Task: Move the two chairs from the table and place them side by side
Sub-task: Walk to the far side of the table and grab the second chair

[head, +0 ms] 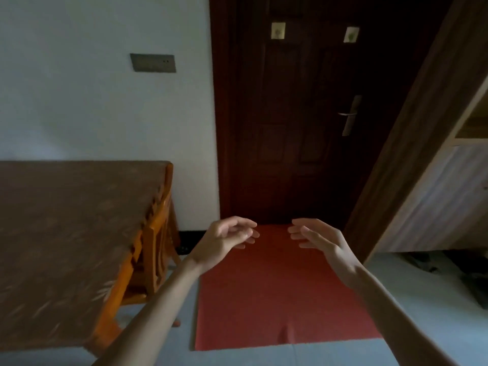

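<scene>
Both the left hand (228,237) and right hand (317,237) hover with grip apart and empty, so the chair (155,241) at nine o'clock, tucked tight against the worktop (66,220), may snag its edge when pulled.

Dim, soft blur — wide-angle edges

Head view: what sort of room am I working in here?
Probably a home dining area by the entrance: a cloth-covered table with a wooden chair tucked in, a dark wooden door, and a red mat before it.
</scene>
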The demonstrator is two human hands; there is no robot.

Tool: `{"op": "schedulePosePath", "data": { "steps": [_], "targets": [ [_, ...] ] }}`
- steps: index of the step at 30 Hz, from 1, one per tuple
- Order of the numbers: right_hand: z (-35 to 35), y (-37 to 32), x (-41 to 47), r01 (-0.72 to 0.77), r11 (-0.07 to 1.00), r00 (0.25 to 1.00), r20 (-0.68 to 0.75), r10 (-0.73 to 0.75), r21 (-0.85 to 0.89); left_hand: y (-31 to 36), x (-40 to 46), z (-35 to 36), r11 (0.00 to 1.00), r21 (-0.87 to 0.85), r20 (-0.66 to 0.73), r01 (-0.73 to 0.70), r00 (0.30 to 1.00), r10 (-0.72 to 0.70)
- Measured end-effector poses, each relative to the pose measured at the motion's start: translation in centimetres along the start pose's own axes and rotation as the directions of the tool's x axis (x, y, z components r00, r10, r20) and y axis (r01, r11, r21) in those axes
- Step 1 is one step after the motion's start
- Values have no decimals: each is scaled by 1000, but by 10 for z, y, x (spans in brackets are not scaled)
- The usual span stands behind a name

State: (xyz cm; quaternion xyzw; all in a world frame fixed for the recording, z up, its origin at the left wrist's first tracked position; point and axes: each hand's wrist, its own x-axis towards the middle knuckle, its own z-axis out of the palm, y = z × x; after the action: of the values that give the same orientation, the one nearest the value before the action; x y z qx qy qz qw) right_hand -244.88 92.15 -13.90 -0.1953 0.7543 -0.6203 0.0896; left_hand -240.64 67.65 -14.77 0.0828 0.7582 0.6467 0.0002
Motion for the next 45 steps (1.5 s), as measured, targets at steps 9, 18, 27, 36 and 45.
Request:
{"op": "schedulePosePath", "data": {
  "steps": [9,18,27,36,45],
  "targets": [
    [-10,30,272,59,997,916,394,-77,58,-36,137,-64,996,-12,-466,92,881,-87],
    [106,30,441,32,982,663,731,-160,185,-57,164,-156,985,-147,-835,89,523,-171],
    [226,28,547,-19,975,413,890,-192,219,-89,181,-223,987,-161,-951,-4,269,-154],
    [304,44,599,404,851,1,931,-366,334,-116,183,-236,959,-173,-984,226,-10,-175],
    [350,126,656,906,147,-396,918,-28,396,-184,227,-244,109,-93,-946,990,-54,-320]
  ]
}}
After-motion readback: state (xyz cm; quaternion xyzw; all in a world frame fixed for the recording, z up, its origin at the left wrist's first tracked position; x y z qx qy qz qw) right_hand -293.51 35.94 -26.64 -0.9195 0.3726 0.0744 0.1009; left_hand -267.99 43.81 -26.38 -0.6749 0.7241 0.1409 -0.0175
